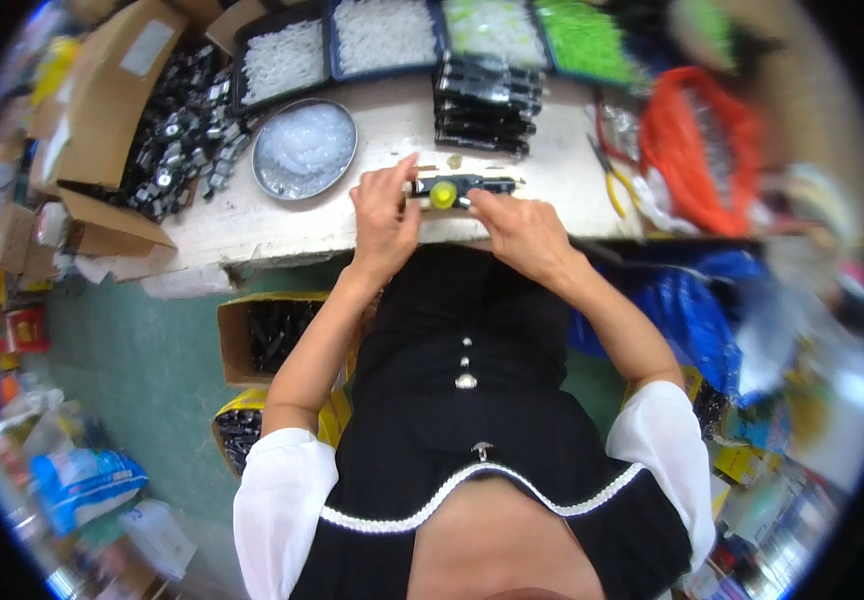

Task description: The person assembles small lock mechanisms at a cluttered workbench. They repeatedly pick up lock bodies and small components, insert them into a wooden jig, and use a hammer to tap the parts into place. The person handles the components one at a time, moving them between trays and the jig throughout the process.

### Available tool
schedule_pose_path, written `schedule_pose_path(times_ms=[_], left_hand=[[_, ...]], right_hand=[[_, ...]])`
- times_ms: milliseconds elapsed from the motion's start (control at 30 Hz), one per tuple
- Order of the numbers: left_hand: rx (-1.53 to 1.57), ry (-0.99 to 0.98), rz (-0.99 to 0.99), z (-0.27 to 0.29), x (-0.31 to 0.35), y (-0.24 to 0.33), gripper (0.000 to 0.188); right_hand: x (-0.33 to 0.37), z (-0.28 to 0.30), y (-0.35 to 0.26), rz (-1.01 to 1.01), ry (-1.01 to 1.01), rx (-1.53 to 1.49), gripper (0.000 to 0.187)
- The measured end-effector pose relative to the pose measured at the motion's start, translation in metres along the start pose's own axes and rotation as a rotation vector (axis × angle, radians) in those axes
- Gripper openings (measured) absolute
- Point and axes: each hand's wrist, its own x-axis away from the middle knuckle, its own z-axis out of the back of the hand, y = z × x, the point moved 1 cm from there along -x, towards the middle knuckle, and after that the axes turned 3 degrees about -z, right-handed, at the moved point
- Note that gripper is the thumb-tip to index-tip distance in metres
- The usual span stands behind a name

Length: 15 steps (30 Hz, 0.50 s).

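A long black plastic part (pixel 494 184) lies crosswise near the table's front edge, with a round yellow-green piece (pixel 443 195) against its middle. My left hand (pixel 387 218) grips the part's left end between thumb and fingers. The fingers of my right hand (pixel 526 232) are pinched together just right of the round piece, on the part's near side; whatever small thing they hold is hidden. Behind my hands rises a stack of similar black parts (pixel 484 105). To the left stands a round metal dish (pixel 264 178) holding a whitish, translucent mass.
Trays of white pieces (pixel 384 38) and green pieces (pixel 584 40) line the back. Small black and silver parts (pixel 187 135) spill from a cardboard box (pixel 117 90) at left. Yellow-handled pliers (pixel 617 190) and a red plastic bag (pixel 687 180) lie at right. Boxes stand below the table.
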Motion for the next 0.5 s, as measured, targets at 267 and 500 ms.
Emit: schedule_pose_path(times_ms=[267, 500], left_hand=[[-0.003, -0.146, -0.337, -0.013, -0.036, -0.006, 0.044], [-0.059, 0.030, -0.504, -0.026, -0.126, -0.005, 0.037]], right_hand=[[0.028, 0.024, 0.075, -0.391, 0.308, 0.081, 0.020], [0.036, 0.000, 0.128, -0.387, 0.315, 0.277, 0.023]])
